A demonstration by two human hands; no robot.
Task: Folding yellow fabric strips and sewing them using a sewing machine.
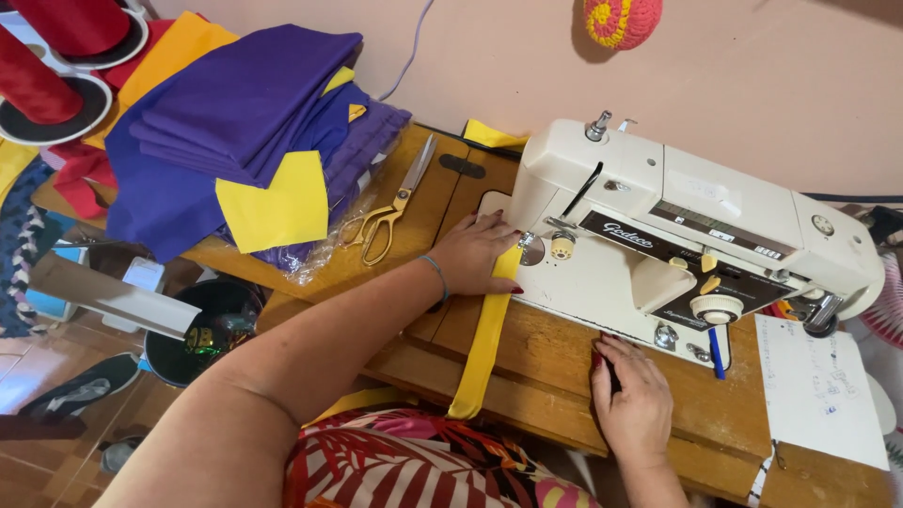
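A white sewing machine (696, 226) stands on a wooden sewing table (555, 367). A long yellow fabric strip (484, 348) runs from under the machine's needle area down over the table's front edge. My left hand (475, 254) lies flat on the strip's upper end, just left of the presser foot. My right hand (632, 395) rests on the table in front of the machine, fingers curled over something small and dark; what it is I cannot make out.
Gold-handled scissors (390, 212) lie left of the machine. A pile of purple and yellow cloth (245, 132) fills the table's left end. A white sheet of paper (818, 390) lies at the right. A black bin (202, 329) sits on the floor below.
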